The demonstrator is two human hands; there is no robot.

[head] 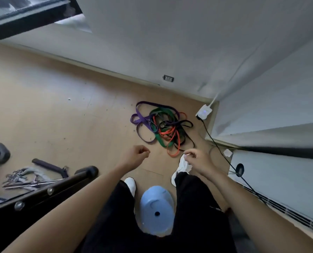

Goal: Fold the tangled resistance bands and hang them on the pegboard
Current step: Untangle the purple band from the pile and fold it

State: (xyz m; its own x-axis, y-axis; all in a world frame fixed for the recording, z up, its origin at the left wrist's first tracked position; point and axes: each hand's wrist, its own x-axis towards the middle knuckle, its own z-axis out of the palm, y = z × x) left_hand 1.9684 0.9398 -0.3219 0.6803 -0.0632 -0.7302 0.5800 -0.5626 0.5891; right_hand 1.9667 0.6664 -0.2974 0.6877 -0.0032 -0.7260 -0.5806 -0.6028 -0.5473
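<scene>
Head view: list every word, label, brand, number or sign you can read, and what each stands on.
None can be read outright.
black trousers: small white print on the right thigh, too blurred to read.
resistance bands: no print shows.
wall outlet: no lettering shows.

One wide-angle view from the person's head looks steeply down at the floor (51,110), facing the far wall (170,33). Forearms and legs fill the near edge. The resistance bands (161,125) lie mid-frame, close ahead.
</scene>
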